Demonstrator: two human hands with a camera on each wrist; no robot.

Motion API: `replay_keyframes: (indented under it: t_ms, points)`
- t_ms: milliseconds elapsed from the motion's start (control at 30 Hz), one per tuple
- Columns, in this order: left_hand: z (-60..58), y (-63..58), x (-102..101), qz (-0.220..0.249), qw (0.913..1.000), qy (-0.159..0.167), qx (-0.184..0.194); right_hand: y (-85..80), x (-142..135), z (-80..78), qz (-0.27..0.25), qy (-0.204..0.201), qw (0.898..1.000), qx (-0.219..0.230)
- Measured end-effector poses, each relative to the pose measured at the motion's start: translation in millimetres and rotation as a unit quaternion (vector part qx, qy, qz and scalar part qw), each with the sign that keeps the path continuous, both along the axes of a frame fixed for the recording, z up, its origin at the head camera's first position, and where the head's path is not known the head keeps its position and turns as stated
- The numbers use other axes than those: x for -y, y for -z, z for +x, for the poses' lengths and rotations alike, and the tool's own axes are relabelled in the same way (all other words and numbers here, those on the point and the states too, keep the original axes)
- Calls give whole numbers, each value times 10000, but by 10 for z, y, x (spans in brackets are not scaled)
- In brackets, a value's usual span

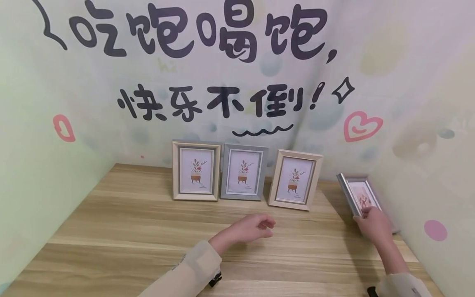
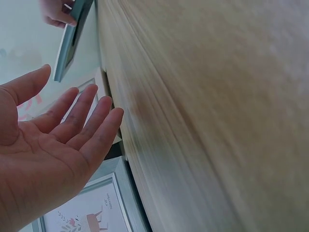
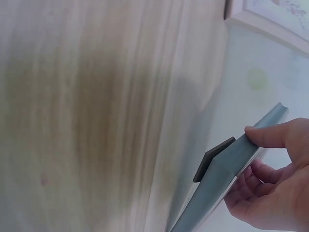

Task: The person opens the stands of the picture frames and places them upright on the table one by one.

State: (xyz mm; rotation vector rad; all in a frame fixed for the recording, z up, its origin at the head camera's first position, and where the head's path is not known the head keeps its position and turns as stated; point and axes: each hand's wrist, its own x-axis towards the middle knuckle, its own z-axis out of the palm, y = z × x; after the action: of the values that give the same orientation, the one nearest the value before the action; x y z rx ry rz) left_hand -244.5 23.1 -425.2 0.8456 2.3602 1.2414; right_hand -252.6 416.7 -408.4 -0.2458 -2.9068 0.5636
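My right hand (image 1: pixel 375 226) grips the near edge of a grey-blue picture frame (image 1: pixel 352 194) with a pinkish picture, tilted at the right side of the table. In the right wrist view the thumb lies on the back of that frame (image 3: pixel 219 176), beside a dark stand flap (image 3: pixel 212 158). The left hand (image 1: pixel 252 227) hovers over the table with relaxed fingers and nothing in it. Nearest to it stand a cream picture frame (image 1: pixel 313 177) on the right and a grey-blue picture frame (image 1: pixel 263 175) in the middle, both with a potted-plant print.
Leftmost in the upright row is another cream picture frame (image 1: pixel 176 177), close beside the middle one. Behind the row hangs a printed backdrop (image 1: pixel 148 136) with dark lettering. The wood-grain table (image 1: pixel 122 231) meets pale side walls at left and right.
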Motion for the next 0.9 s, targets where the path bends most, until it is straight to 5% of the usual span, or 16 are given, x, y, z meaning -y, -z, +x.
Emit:
replay_keyframes:
  t_ms: [467, 900]
  points:
    - [13, -4, -68, -37, 10000, -31, 83, -107, 95, 279, -1611, 317, 9864, -108]
    - [49, -52, -329, -241, 9988, 308, -300, -100, 368, 621, -2456, -666, 9662, -419]
